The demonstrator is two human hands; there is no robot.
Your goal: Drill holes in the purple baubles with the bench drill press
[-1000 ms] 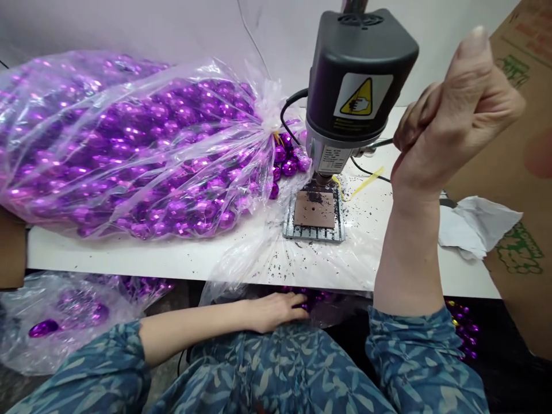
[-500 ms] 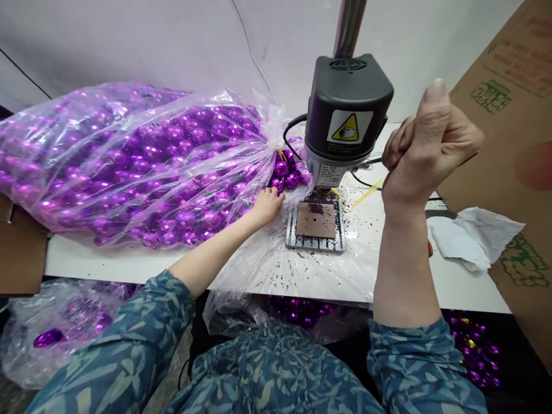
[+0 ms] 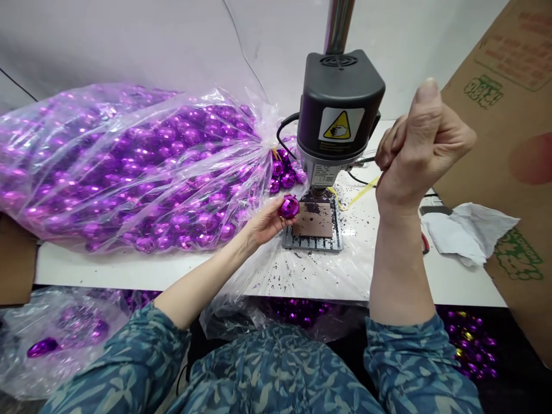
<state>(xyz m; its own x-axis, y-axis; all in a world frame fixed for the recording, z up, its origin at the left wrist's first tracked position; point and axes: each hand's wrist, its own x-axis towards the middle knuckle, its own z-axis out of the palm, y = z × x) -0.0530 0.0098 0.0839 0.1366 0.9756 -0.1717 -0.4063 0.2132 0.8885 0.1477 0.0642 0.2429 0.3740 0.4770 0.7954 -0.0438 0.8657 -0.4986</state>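
My left hand (image 3: 264,223) pinches a shiny purple faceted ball (image 3: 288,206) just left of the brown pad on the ribbed metal base (image 3: 313,237) of a small bench drill press. The black motor head (image 3: 340,103) of the drill press hangs right above that pad. My right hand (image 3: 420,146) is raised to the right of the head, closed in a fist round the thin metal feed lever (image 3: 370,159), thumb up. A big clear plastic bag (image 3: 129,167) full of purple balls lies on the white table (image 3: 129,270) at the left, its open mouth beside the drill.
Dark shavings are scattered on plastic sheet around the base. A large cardboard box (image 3: 513,144) stands at the right with crumpled white paper (image 3: 466,233) beside it. Under the table edge lie more bags of purple balls (image 3: 64,333). A black cable (image 3: 287,129) runs behind the drill.
My left hand came up from the bag below the table, reached into the bag's mouth, and now holds a purple ball beside the drill pad. The right hand stays on the lever.
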